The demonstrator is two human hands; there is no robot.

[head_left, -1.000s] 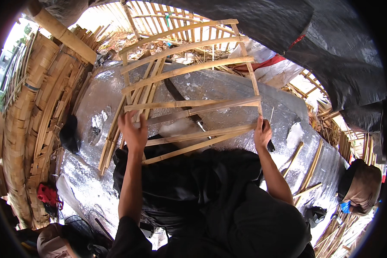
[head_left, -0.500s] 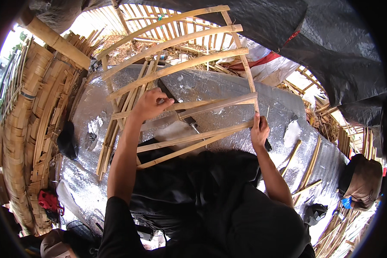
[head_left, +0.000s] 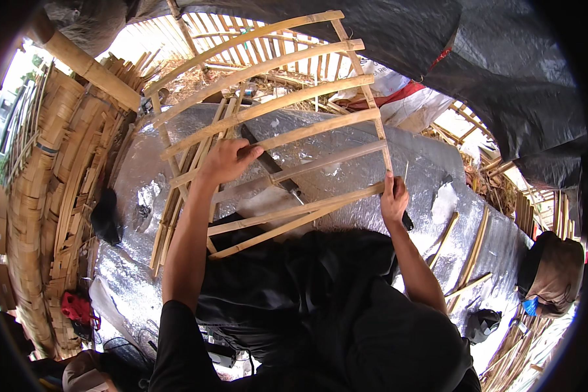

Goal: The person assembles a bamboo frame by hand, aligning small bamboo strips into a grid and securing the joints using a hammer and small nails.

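A ladder-like bamboo frame (head_left: 266, 109) lies across my lap and reaches away from me, with several curved slats set along two side rails. My left hand (head_left: 225, 161) is closed on one bamboo slat (head_left: 320, 128), whose far right end meets the right rail (head_left: 360, 72). My right hand (head_left: 394, 198) pinches the near end of that rail, beside the end of a lower slat (head_left: 294, 212). A thin pale point rises past the right fingers and a dark piece shows below them; I cannot tell what tool it is. A dark bar (head_left: 268, 162) lies under the frame.
Silvery foil sheeting (head_left: 431, 157) covers the surface beneath. Long bamboo strips (head_left: 173, 209) lie under the frame's left side; shorter ones (head_left: 470, 255) lie at right. Stacked woven bamboo panels (head_left: 36, 215) stand at left. Black plastic sheeting (head_left: 503, 65) hangs at upper right.
The right end of the slat in my left hand has swung away from me, opening a gap from the slat nearer me. My left hand has shifted slightly; my right hand stays put.
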